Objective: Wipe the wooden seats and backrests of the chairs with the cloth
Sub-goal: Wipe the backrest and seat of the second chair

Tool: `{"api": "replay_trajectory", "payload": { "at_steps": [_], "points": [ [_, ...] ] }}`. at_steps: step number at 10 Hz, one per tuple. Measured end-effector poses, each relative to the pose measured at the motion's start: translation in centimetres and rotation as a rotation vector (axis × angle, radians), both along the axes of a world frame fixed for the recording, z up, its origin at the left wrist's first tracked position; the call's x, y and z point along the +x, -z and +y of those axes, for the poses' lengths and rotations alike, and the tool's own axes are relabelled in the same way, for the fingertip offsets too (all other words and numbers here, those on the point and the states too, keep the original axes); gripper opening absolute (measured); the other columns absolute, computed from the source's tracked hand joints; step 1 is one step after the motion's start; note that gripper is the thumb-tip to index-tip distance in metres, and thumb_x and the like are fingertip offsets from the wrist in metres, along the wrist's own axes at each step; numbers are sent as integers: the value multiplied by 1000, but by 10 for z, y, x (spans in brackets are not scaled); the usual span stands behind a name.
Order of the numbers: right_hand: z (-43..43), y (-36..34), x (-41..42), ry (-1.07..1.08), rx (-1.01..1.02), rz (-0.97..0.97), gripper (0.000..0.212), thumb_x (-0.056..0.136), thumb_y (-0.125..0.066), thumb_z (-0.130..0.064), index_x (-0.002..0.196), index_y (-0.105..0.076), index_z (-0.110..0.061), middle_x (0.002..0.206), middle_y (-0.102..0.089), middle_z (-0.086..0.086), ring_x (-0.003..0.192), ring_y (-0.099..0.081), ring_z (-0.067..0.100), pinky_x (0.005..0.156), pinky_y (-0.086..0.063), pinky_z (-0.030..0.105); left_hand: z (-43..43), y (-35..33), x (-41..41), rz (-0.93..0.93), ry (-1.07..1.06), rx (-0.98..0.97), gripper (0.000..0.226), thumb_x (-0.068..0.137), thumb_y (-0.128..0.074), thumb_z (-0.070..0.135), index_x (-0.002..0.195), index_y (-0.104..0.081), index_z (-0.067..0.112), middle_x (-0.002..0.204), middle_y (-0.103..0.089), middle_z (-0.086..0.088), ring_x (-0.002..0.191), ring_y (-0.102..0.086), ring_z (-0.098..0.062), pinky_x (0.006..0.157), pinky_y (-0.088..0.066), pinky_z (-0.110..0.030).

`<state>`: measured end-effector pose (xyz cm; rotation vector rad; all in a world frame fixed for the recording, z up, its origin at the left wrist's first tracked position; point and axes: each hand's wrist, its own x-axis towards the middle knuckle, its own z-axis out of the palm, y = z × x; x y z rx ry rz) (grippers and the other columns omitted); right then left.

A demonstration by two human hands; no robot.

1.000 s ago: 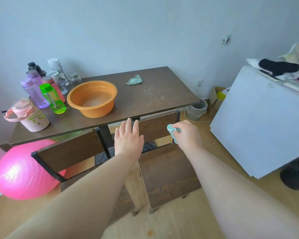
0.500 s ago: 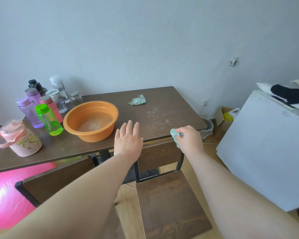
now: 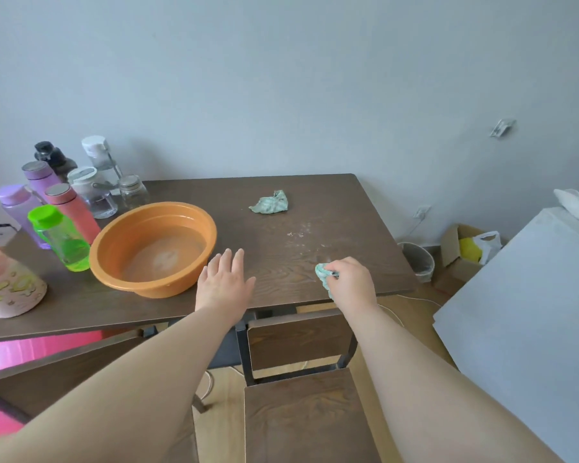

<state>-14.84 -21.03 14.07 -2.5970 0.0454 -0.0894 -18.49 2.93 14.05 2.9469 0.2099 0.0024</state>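
My right hand (image 3: 350, 284) is closed around a pale green cloth (image 3: 323, 274), held over the front edge of the dark wooden table (image 3: 331, 228). My left hand (image 3: 224, 285) hovers open, fingers spread, over the table just right of the orange basin (image 3: 152, 248). Below the hands stands a dark wooden chair: its backrest (image 3: 298, 339) sits just under the table edge and its seat (image 3: 308, 419) lies lower in view. A second chair's backrest (image 3: 57, 372) shows at lower left. A second crumpled green cloth (image 3: 269, 203) lies on the table further back.
Several bottles and jars (image 3: 64, 198) crowd the table's left end, with a pink jug (image 3: 7, 289) in front. A pink ball (image 3: 20, 349) lies under the table. A bin (image 3: 416, 260), a cardboard box (image 3: 462, 250) and a white panel (image 3: 528, 329) stand at right.
The view has tilted up from the chairs to the tabletop. Both hands have risen from the chair backrest to above the table's front edge; the right hand still holds the cloth.
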Motion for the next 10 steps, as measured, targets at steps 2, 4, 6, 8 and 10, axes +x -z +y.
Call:
{"api": "replay_trajectory", "payload": {
  "at_steps": [2,4,6,8,10],
  "points": [
    [2,37,84,-73,90,53,27,93,-55,-11,114,-71,-17,114,-59,0,95,-58,19,82,-54,34,-14,25,57,43,-92,-26,65,100,-29,51,155,-5,25,162,-11,-2,149,-6,-23,121,-14,-41],
    [14,78,142,-102,141,143,31,92,-53,-8,114,-71,-18,113,-58,2,98,-58,21,83,-53,37,-26,59,104,71,-118,-22,65,101,-30,50,155,-6,24,162,-10,-2,149,-6,-22,121,-14,-40],
    [24,114,164,-134,153,262,31,93,-55,-11,120,-67,-18,119,-56,2,101,-57,21,87,-52,37,-30,88,121,107,-123,17,66,100,-29,51,155,-5,24,162,-10,-1,149,-5,-22,120,-14,-39],
    [25,130,159,-228,-38,415,47,90,-61,-16,136,-53,-13,141,-44,4,121,-48,25,99,-44,32,-29,89,113,95,-144,-2,65,100,-31,50,155,-9,23,162,-12,-2,149,-8,-22,121,-14,-39],
    [27,113,146,-321,-159,398,58,89,-58,-17,143,-37,-20,145,-38,2,124,-43,24,94,-47,37,-22,71,98,82,-139,8,64,101,-27,50,155,-4,24,163,-8,-1,149,-3,-22,122,-11,-40]
  ]
}}
